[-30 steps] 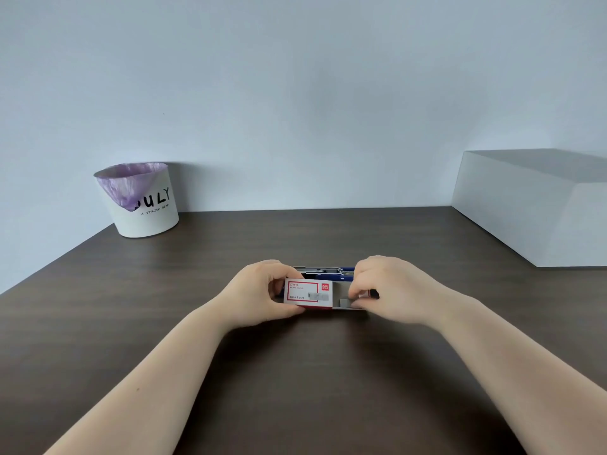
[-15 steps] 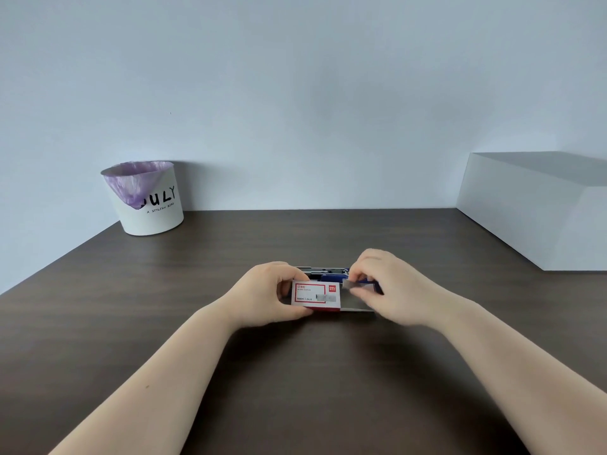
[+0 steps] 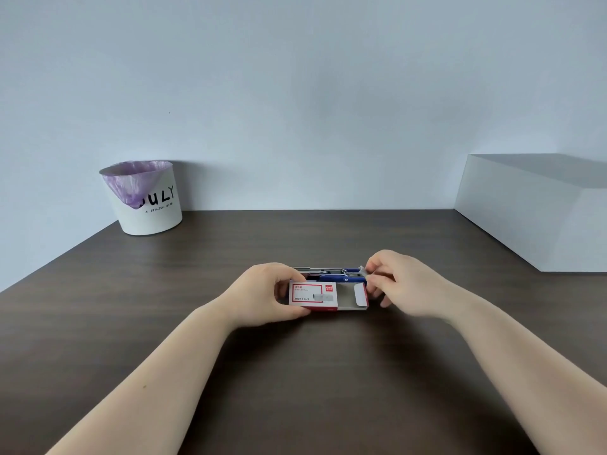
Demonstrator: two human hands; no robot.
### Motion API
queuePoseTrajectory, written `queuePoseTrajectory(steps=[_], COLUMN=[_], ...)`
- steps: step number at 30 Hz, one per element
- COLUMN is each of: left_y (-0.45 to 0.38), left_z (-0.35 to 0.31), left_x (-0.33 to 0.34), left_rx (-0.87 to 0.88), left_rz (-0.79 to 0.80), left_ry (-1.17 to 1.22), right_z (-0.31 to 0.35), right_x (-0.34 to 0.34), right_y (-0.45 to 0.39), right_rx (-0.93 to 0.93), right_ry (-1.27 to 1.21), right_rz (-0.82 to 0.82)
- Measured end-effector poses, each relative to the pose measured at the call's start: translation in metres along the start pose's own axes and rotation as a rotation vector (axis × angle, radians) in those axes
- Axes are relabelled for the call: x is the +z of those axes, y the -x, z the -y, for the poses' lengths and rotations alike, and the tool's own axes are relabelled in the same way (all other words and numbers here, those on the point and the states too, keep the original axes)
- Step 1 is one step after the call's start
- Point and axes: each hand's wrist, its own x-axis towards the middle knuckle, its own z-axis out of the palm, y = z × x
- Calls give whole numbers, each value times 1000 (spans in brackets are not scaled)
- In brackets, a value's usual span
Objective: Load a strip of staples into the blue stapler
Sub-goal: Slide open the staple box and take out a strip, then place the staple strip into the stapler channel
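A red and white staple box [image 3: 313, 296] rests on the dark table, its inner tray pulled out to the right with the end flap open. My left hand [image 3: 262, 295] grips the box's left end. Pinched between the thumb and fingers of my right hand [image 3: 399, 282] is a small grey strip of staples [image 3: 364, 271], held just above the tray's right end. The blue stapler [image 3: 338, 276] lies flat right behind the box, opened out, its metal rail showing on the left. The box and my hands hide most of it.
A white bin [image 3: 146, 198] with a purple liner stands at the back left of the dark wooden table [image 3: 295, 372]. A large white box [image 3: 538, 211] sits along the right edge. A plain wall closes the back.
The box's tray has slid further out to the right. My right hand has lifted up and right from the tray with a strip of staples between its fingers.
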Motion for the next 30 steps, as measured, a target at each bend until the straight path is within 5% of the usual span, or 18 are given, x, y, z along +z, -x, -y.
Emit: queuePoseTrajectory(steps=[15, 22, 26, 30], left_y=[0, 2, 3, 5], left_z=[-4, -3, -4, 1], left_x=[3, 0, -9, -15], left_rx=[-52, -106, -106, -181], left_rz=[125, 133, 10, -253], left_ry=[73, 69, 154, 259], right_z=[2, -4, -5, 5], right_x=[16, 1, 2, 9], right_y=[4, -5, -8, -15], right_rx=[-116, -121, -83, -116], right_ry=[-62, 47, 76, 116], right_rz=[118, -226, -373, -323])
